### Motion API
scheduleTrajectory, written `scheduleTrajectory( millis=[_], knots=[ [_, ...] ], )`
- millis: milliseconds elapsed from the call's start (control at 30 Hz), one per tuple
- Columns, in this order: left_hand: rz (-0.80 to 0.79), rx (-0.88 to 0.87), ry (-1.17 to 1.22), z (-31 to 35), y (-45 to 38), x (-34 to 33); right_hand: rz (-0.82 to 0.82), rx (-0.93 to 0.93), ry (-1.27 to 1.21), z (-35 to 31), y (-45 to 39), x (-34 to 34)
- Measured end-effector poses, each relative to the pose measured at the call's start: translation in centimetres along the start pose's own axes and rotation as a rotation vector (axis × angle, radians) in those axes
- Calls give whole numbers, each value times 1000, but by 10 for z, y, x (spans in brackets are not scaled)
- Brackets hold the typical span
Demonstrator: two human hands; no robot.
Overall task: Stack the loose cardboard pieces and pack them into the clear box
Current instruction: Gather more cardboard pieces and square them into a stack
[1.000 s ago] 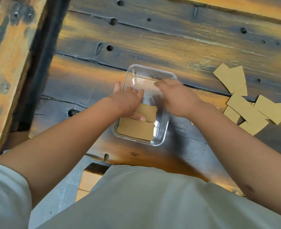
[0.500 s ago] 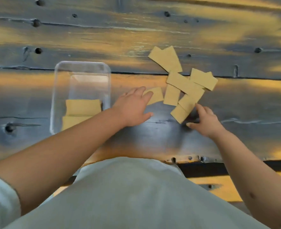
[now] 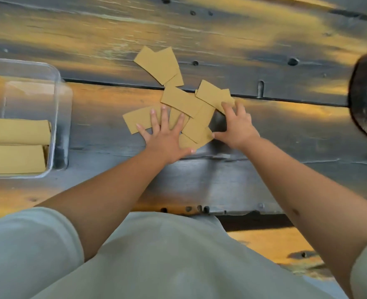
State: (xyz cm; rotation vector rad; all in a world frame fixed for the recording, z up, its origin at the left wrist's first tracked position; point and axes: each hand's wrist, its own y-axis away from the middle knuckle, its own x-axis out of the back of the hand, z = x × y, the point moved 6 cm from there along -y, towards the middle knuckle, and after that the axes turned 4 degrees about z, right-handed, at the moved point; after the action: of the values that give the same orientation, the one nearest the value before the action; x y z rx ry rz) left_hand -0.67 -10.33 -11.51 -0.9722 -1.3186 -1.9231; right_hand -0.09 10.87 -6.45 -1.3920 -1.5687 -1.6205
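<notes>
Both hands have left the box for the loose pieces: left hand flat on them, right hand seemingly spread, gathering the next stack.

No readable text, label, brand, number or sign shows on anything here.

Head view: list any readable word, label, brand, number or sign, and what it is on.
None. The loose cardboard pieces, the stacks in the clear box, the wooden table and the light shirt all show plain surfaces. The dark round object at the right edge is cut off and blurred; no text can be made out.
</notes>
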Motion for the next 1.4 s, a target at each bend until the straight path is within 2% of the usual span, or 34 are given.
scheduleTrajectory(
  millis=[100,233,300,367,467,600,733,867,933,1067,1200,1333,1400],
  knots=[
    [64,-92,-64,7,5,-10,-17,95,78,-4,-40,8],
    [99,-230,-138,6,25,-16,-137,204,166,-10,-64,-4],
    [99,-263,-149,3,37,-18,-93,245,170,-10,-58,-7],
    [111,-272,-158,1,46,-19,33,263,139,-8,-47,-5],
    [129,-260,-160,0,60,-21,109,197,71,3,-24,-10],
    [156,-189,-141,8,69,-23,55,83,28,17,8,-29],
    [185,-107,-88,21,69,-25,29,-33,-118,18,38,-41],
    [206,-139,-84,44,77,-33,-31,-138,-398,-2,60,-55],
    [225,-144,-71,50,82,-36,-75,-131,-486,-13,69,-63],
    [288,-118,94,39,88,-34,-96,-72,-459,-12,78,-65],
    [292,-98,137,25,87,-33,-119,-82,-528,-8,79,-68],
    [340,-41,89,20,89,-33,-95,-313,-775,-4,81,-74],
    [337,10,122,19,89,-34,-124,-358,-829,-6,86,-77]
  ],
)
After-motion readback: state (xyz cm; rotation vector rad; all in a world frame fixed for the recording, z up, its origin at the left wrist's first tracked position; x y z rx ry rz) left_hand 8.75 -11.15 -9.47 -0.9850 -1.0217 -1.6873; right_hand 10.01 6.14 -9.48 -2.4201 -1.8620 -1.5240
